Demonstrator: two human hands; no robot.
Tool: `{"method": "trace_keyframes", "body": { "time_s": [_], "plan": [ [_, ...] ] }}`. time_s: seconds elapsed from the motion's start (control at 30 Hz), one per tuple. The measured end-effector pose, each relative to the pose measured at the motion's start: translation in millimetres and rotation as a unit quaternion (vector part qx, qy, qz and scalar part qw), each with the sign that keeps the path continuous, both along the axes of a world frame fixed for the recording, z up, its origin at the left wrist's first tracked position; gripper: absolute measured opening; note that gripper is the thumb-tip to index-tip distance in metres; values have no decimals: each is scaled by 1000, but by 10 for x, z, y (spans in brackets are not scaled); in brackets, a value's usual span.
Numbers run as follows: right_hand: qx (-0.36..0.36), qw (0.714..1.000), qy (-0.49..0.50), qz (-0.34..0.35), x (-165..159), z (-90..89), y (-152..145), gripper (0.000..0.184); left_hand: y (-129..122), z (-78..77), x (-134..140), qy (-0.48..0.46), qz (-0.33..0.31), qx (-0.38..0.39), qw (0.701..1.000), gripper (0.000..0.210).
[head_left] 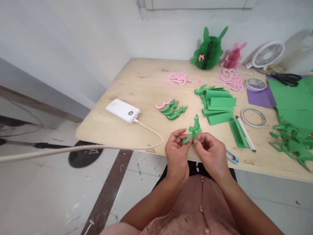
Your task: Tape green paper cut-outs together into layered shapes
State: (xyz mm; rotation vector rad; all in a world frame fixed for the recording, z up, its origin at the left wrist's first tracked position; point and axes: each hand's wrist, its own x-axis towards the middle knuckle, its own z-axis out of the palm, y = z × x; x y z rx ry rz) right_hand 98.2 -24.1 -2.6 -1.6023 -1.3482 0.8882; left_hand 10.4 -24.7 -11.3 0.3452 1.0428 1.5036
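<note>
The left hand (176, 148) and right hand (210, 150) are close together at the near edge of the worktop (137, 85), both pinched on one green paper cutout (194, 129). The cutout is held just above the fingertips, over the worktop edge. Its long axis runs from the lower end at the left hand's thumb, up and slightly to the right, with the narrow tip pointing away from the person. The lower end is covered by the fingers, so its full outline cannot be made out. Just beyond the hands lies a small pile of green cutouts (173, 110). Beyond the right hand sits a stack of green strips (218, 106). A blue clip-like tool (232, 157) lies beside the right hand, partly hidden behind it
</note>
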Motion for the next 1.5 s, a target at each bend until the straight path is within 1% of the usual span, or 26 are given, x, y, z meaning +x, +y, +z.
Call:
{"method": "trace_keyframes", "body": {
  "time_s": [0.17,0.33,0.5,0.67,0.97,1.23,1.5],
  "plan": [
    [-12,1000,4,0,18,-11,-12,14,-4,14,15,12,13,3,1000,31],
    [-7,1000,-1,1,34,-5,-23,13,-9,-5,30,31,26,15,999,27],
    [-4,1000,3,1,49,6,-30,13,-42,-1,35,44,8,14,999,25],
    [-1,1000,12,9,71,-8,-34,13,-67,-3,39,48,-12,21,999,32],
    [-7,997,53,48,132,-72,-60,18,-92,17,60,59,-12,32,998,34],
    [-3,997,53,51,125,-57,-88,16,-150,61,27,55,-15,35,998,34],
    [-8,991,118,65,92,-68,-97,16,-165,83,-14,51,-11,39,998,38]
  ]
}}
